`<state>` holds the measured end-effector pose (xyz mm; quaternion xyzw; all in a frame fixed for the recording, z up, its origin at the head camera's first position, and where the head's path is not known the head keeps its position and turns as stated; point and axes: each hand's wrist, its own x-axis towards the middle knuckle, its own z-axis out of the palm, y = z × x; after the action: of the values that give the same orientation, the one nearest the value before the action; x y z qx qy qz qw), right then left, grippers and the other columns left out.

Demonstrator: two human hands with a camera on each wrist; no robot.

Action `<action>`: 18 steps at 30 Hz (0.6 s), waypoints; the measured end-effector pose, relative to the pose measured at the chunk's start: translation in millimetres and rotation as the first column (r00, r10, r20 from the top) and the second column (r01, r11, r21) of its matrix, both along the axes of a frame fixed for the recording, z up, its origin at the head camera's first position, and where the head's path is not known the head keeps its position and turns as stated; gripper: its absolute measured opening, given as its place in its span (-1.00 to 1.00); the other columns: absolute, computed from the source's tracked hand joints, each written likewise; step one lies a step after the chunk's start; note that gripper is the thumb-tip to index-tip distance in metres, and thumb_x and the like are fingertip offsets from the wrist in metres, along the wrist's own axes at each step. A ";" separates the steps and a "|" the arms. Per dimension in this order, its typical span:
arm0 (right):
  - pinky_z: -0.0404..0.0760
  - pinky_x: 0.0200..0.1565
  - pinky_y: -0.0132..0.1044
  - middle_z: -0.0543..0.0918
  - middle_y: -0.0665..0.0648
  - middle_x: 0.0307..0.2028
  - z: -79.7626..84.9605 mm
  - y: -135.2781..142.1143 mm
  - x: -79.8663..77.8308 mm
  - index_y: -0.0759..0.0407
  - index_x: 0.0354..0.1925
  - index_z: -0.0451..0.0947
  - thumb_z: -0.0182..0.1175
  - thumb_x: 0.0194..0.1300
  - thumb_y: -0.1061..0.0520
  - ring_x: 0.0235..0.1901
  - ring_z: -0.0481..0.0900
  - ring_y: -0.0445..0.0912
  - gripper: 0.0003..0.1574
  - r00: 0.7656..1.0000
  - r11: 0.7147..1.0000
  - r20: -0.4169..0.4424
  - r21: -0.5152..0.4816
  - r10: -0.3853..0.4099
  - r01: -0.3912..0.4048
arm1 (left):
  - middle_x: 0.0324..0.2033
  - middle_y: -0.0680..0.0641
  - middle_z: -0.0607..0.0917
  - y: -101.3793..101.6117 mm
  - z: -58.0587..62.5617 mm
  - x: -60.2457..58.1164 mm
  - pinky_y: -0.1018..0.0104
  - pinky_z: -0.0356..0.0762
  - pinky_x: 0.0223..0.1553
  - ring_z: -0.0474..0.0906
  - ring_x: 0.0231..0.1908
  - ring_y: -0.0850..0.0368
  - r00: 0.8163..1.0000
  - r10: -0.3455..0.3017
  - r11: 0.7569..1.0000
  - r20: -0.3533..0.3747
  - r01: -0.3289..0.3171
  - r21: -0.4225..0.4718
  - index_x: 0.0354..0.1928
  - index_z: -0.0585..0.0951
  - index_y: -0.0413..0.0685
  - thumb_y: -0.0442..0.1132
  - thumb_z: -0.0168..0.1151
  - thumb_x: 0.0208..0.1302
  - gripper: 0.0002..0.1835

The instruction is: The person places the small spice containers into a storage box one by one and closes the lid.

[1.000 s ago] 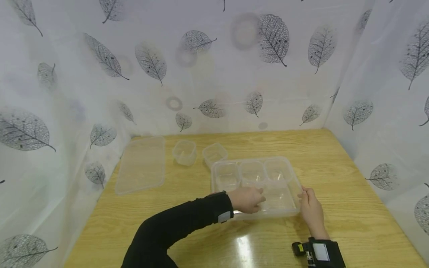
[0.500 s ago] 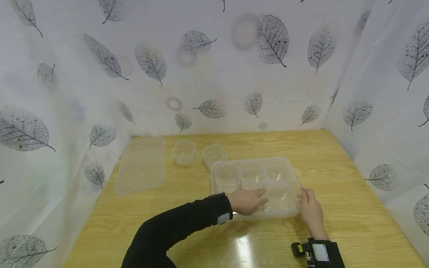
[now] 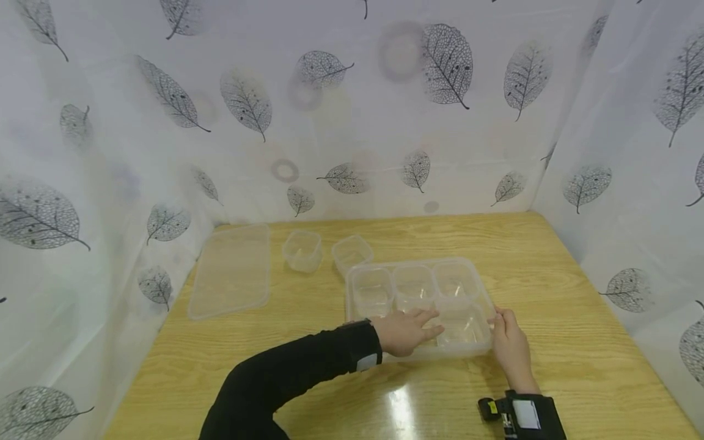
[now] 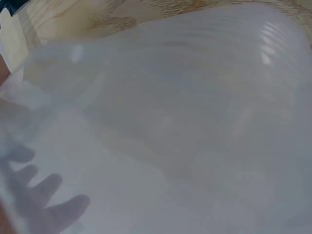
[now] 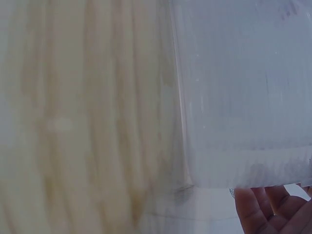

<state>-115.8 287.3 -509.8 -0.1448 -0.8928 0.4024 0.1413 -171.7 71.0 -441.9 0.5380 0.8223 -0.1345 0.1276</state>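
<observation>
Head view: at lower right, a compartmented tray (image 3: 464, 330) is gripped by the right hand (image 3: 510, 346) and overlapped by the left hand (image 3: 405, 332), whose fingers are spread.

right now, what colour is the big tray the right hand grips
Colourless, a see-through to milky white plastic; the tray shows best in the head view.

Access to the near left of the compartmented plastic tray (image 3: 464, 327) is blocked by the left hand (image 3: 406, 332) and black sleeve (image 3: 299, 357); its right edge is obstructed by the right hand (image 3: 510, 342). Its far left corner is crowded by a small tub (image 3: 352, 252). Passage is left over the wooden tabletop (image 3: 583, 311) on the right.
</observation>
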 end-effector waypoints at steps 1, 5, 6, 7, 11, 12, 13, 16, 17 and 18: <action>0.23 -0.68 -0.31 0.44 0.41 -0.04 -0.2 0.2 -0.3 0.38 -0.06 0.28 -0.43 0.41 0.06 -0.66 0.20 -0.11 -0.52 1.000 1.000 0.004 -0.001 0.000 0.000 | 0.33 0.02 -0.04 0.1 -0.1 0.1 0.45 0.43 -0.20 -0.01 0.25 0.17 1.000 -0.004 1.000 -0.015 0.004 0.001 0.35 0.03 0.19 -0.26 -0.04 0.28 -0.37; 0.20 -0.65 -0.34 0.42 0.43 -0.01 7.2 -2.4 0.7 0.41 -0.06 0.28 -0.41 0.41 0.10 -0.64 0.20 -0.08 -0.55 1.000 1.000 0.009 -0.012 0.007 -0.007 | 0.32 0.08 -0.02 0.5 -0.8 0.4 0.39 0.43 -0.13 0.01 0.24 0.19 0.999 -0.011 1.000 -0.043 0.011 -0.001 0.35 0.02 0.20 -0.24 -0.06 0.29 -0.38; 0.20 -0.65 -0.34 0.42 0.43 -0.01 8.0 -2.7 0.8 0.41 -0.06 0.28 -0.41 0.41 0.11 -0.64 0.19 -0.08 -0.55 1.000 1.000 0.010 -0.009 0.007 -0.007 | 0.32 0.08 -0.03 0.6 -1.1 0.3 0.38 0.43 -0.12 0.01 0.24 0.19 0.999 -0.012 1.000 -0.045 0.012 -0.004 0.35 0.01 0.20 -0.23 -0.06 0.30 -0.38; 0.20 -0.65 -0.34 0.41 0.42 0.00 8.4 -2.9 0.7 0.41 -0.07 0.28 -0.41 0.41 0.11 -0.64 0.20 -0.08 -0.56 1.000 1.000 0.009 -0.005 0.006 -0.006 | 0.33 0.09 -0.04 0.6 -1.5 0.1 0.38 0.43 -0.12 0.00 0.24 0.19 0.999 -0.013 1.000 -0.045 0.012 -0.007 0.36 0.00 0.20 -0.23 -0.06 0.30 -0.38; 0.20 -0.64 -0.33 0.40 0.42 0.02 9.1 -2.8 0.8 0.42 -0.07 0.28 -0.40 0.41 0.13 -0.60 0.24 -0.06 -0.56 1.000 1.000 0.010 -0.001 0.007 -0.007 | 0.34 0.10 -0.06 0.5 -2.9 -0.8 0.35 0.40 -0.07 -0.01 0.25 0.18 0.999 -0.017 1.000 -0.037 0.017 -0.011 0.36 -0.02 0.21 -0.24 -0.10 0.32 -0.38; 0.20 -0.64 -0.33 0.40 0.42 0.02 8.9 -2.7 0.7 0.42 -0.07 0.28 -0.40 0.41 0.13 -0.59 0.25 -0.05 -0.56 1.000 1.000 0.010 -0.002 0.006 -0.006 | 0.34 0.11 -0.07 0.3 -3.2 -0.9 0.33 0.39 -0.05 -0.01 0.25 0.18 0.999 -0.016 1.000 -0.029 0.016 -0.008 0.36 -0.03 0.21 -0.25 -0.11 0.32 -0.39; 0.20 -0.64 -0.33 0.39 0.42 0.03 8.4 -2.5 0.5 0.42 -0.07 0.28 -0.40 0.41 0.12 -0.58 0.25 -0.04 -0.56 1.000 1.000 0.007 -0.002 0.007 -0.007 | 0.34 0.11 -0.07 0.1 -3.5 -1.1 0.32 0.39 -0.04 -0.01 0.25 0.17 1.000 -0.017 1.000 -0.022 0.017 -0.003 0.36 -0.02 0.21 -0.26 -0.12 0.33 -0.39; 0.19 -0.64 -0.32 0.39 0.43 0.03 7.8 -2.2 1.0 0.41 -0.05 0.27 -0.40 0.41 0.12 -0.56 0.27 -0.02 -0.56 1.000 1.000 0.006 -0.003 0.009 -0.009 | 0.34 0.10 -0.07 -0.6 -3.7 -1.0 0.27 0.37 0.00 -0.02 0.26 0.16 1.000 -0.021 1.000 -0.001 0.021 0.013 0.36 -0.01 0.21 -0.30 -0.13 0.32 -0.39; 0.19 -0.64 -0.32 0.39 0.43 0.03 7.8 -2.1 1.2 0.41 -0.04 0.27 -0.40 0.41 0.12 -0.55 0.28 -0.01 -0.56 1.000 1.000 0.006 -0.003 0.009 -0.009 | 0.34 0.10 -0.07 -0.8 -3.6 -0.9 0.26 0.37 0.00 -0.02 0.27 0.16 1.000 -0.024 1.000 0.000 0.024 0.018 0.36 0.00 0.21 -0.30 -0.13 0.32 -0.40; 0.19 -0.64 -0.31 0.39 0.44 0.03 7.8 -2.1 1.3 0.41 -0.03 0.27 -0.40 0.41 0.12 -0.54 0.29 0.00 -0.56 1.000 1.000 0.008 -0.004 0.008 -0.008 | 0.34 0.10 -0.07 -1.0 -3.5 -0.7 0.25 0.36 0.01 -0.03 0.27 0.15 1.000 -0.026 0.999 0.003 0.026 0.023 0.35 0.01 0.21 -0.31 -0.14 0.32 -0.40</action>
<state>-114.5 285.1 -502.0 -0.1432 -0.8931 0.4043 0.1358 -172.5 69.9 -445.4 0.5503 0.8165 -0.1257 0.1211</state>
